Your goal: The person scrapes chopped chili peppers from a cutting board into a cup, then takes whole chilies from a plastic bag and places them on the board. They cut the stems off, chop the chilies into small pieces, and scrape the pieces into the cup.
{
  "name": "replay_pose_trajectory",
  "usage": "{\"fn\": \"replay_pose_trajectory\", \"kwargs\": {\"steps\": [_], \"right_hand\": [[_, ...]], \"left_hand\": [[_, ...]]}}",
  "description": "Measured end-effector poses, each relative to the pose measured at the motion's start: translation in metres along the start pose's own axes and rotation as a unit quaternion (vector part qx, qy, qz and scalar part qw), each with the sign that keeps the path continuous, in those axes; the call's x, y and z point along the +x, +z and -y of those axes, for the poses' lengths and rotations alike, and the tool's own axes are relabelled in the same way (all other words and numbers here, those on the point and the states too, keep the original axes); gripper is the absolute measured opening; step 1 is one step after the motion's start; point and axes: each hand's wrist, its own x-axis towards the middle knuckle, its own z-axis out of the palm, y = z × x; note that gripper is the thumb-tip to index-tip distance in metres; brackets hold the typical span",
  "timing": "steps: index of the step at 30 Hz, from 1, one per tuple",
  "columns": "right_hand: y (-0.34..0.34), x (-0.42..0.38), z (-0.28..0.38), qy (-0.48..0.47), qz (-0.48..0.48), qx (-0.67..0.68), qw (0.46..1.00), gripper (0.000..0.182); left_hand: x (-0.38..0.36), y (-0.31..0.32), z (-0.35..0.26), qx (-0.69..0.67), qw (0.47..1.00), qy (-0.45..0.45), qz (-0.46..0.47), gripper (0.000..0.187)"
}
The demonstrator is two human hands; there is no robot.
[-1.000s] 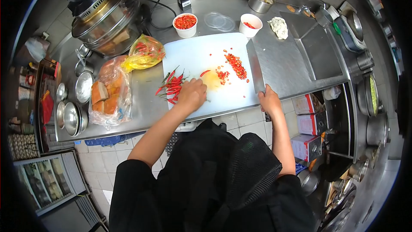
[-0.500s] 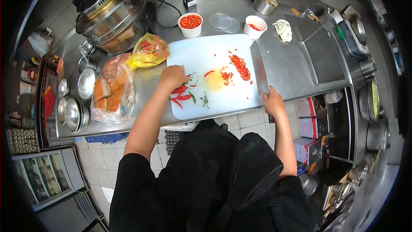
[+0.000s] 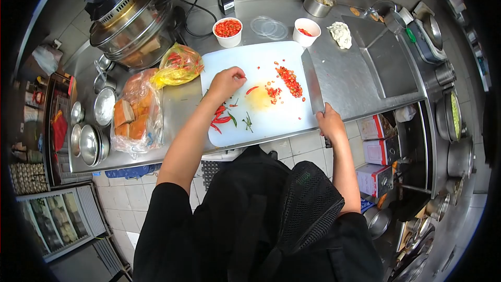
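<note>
My right hand (image 3: 331, 121) grips a kitchen knife (image 3: 313, 82) at the right edge of the white cutting board (image 3: 219, 130), the broad blade pointing away from me. Over the board's left half is my left hand (image 3: 228, 82), closed with fingers curled; anything in them is too small to make out. Whole red chilies (image 3: 221, 120), one green chili (image 3: 232, 118) and some green stems (image 3: 247, 122) lie below it. A single red chili (image 3: 252, 90) rests near a yellowish stain. Chopped red chili (image 3: 290, 82) forms a strip beside the blade, with a smaller heap (image 3: 273, 93) to its left.
Behind the board stand a tub full of chopped chili (image 3: 228, 32), clear lids (image 3: 269, 27) and a tub holding a little chili (image 3: 307, 32). A yellow bag of chilies (image 3: 179, 65) and a bag of brown blocks (image 3: 138, 117) lie left. A sink (image 3: 394, 65) is right.
My left hand has lifted off the whole chilies and moved up and right over the board, fingers curled. The knife stays in my right hand at nearly the same place.
</note>
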Motion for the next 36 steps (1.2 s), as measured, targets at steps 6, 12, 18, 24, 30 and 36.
{"fn": "replay_pose_trajectory", "kwargs": {"steps": [6, 12, 18, 24, 30, 36], "right_hand": [[0.000, 0.000, 0.000, 0.006, 0.004, -0.012, 1.000, 0.041], [-0.001, 0.002, 0.000, 0.008, 0.016, -0.019, 1.000, 0.040], [0.002, 0.001, 0.000, 0.011, -0.004, -0.014, 1.000, 0.045], [0.001, 0.002, 0.000, 0.013, 0.017, -0.020, 1.000, 0.047], [0.004, 0.002, -0.001, 0.008, 0.000, -0.035, 0.999, 0.050], [0.009, 0.008, -0.012, -0.015, -0.016, -0.044, 0.999, 0.051]], "left_hand": [[-0.016, 0.009, 0.019, 0.206, 0.971, 0.124, -0.010, 0.030], [-0.024, 0.001, -0.002, 0.253, 0.966, 0.045, 0.009, 0.023], [-0.023, 0.017, -0.008, 0.282, 0.958, 0.021, 0.038, 0.018], [-0.013, 0.024, -0.008, 0.276, 0.960, 0.005, 0.036, 0.023], [-0.019, 0.038, -0.012, 0.280, 0.959, 0.035, -0.004, 0.026], [-0.005, -0.029, 0.026, 0.139, 0.988, 0.011, -0.065, 0.019]]}}
